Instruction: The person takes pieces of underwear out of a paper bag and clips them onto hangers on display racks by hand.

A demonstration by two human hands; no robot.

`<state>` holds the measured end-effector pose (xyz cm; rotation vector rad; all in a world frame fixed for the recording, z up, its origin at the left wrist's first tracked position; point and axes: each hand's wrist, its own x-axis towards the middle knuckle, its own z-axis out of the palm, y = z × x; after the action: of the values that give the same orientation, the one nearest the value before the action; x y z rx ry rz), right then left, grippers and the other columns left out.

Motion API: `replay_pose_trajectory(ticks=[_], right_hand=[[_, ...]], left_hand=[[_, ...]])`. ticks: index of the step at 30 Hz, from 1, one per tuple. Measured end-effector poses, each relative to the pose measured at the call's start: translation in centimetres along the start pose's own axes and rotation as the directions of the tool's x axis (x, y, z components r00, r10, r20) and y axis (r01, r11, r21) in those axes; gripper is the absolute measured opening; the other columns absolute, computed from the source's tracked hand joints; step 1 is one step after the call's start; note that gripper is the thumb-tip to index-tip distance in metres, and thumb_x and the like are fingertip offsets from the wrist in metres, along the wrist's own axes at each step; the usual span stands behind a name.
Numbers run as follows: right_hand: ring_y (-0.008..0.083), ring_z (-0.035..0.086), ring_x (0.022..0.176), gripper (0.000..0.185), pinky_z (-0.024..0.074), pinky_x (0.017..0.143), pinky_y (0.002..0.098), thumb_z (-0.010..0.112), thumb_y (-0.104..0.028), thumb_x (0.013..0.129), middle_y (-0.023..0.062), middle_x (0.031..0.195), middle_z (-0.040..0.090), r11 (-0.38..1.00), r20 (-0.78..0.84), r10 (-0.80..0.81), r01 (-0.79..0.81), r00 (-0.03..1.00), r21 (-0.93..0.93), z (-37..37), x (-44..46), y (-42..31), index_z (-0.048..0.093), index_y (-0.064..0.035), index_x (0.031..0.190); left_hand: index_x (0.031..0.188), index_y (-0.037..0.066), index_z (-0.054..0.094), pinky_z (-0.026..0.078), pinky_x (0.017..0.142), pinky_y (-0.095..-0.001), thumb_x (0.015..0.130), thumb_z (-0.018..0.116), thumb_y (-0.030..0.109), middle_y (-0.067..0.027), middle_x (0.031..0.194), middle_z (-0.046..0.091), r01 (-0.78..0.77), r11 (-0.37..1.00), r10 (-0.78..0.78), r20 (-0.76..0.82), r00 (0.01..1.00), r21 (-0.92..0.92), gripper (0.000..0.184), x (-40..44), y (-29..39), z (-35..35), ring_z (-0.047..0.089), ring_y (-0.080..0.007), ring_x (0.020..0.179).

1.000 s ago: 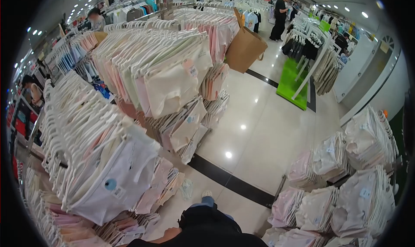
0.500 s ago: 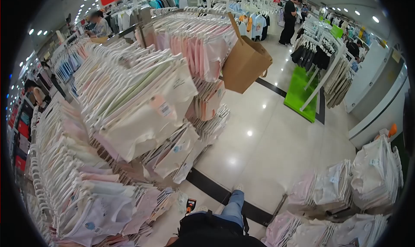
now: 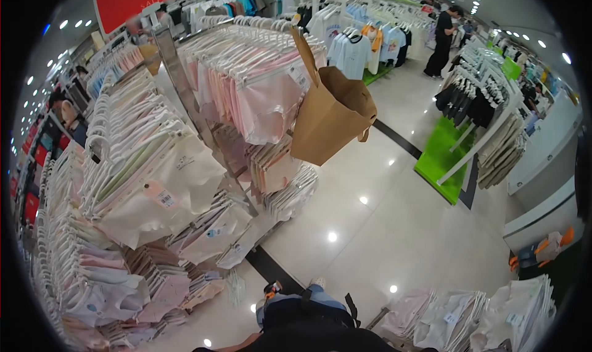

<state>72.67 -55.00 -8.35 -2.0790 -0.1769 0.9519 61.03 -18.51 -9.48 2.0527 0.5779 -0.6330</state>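
A sliver of my left hand or wrist [image 3: 245, 342] shows at the bottom edge, beside my dark top; its fingers are hidden. Just beyond it, by my waist, is a small black and orange device [image 3: 272, 290], and what supports it cannot be made out. My right hand is out of view. A brown paper bag [image 3: 333, 111] hangs open at the end of the rack ahead. Pink garments [image 3: 268, 105] on white hangers are left of the bag. Nearer on the left, cream garments with a pink tag [image 3: 161, 195] hang in dense rows.
A metal rack post [image 3: 179, 84] rises at left, near a red sale sign [image 3: 132, 4]. Garment stacks [image 3: 453, 318] fill the lower right. A green-based rack [image 3: 445, 161] stands beyond the pale floor [image 3: 370, 229]. A person in black [image 3: 441, 40] stands farther back.
The view has shifted forward along the aisle, so the paper bag and pink garments appear larger and lower. The red sign has come into view. Less of my left hand shows than a second ago.
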Motion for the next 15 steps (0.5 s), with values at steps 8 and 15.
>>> replay_pose_trajectory(ticks=[8,15], right_hand=[[0.0344,0.051,0.067,0.023,0.0399,0.058,0.0361,0.049,-0.02,0.07,0.0213,0.068,0.052,0.995,0.189,-0.075,0.085,0.979,-0.044,-3.6,3.3,0.7,0.052,0.0015,0.078],[0.036,0.05,0.068,0.022,0.0396,0.058,0.0367,0.048,-0.019,0.07,0.0224,0.069,0.052,0.984,0.339,-0.135,0.165,0.931,-0.06,-4.4,6.8,0.2,0.051,0.002,0.077]], left_hand=[[0.08,0.0,0.054,0.04,0.062,-0.0334,0.066,0.053,0.032,-0.0186,0.074,0.055,0.12,0.99,-0.127,-0.112,0.986,-0.069,0.036,-3.2,2.5,3.5,0.054,-0.0274,0.073],[0.075,-0.002,0.052,0.039,0.057,-0.0338,0.062,0.055,0.034,-0.0198,0.067,0.053,0.205,0.94,-0.245,-0.125,0.961,-0.271,0.038,-4.1,4.8,4.1,0.052,-0.0302,0.066]])
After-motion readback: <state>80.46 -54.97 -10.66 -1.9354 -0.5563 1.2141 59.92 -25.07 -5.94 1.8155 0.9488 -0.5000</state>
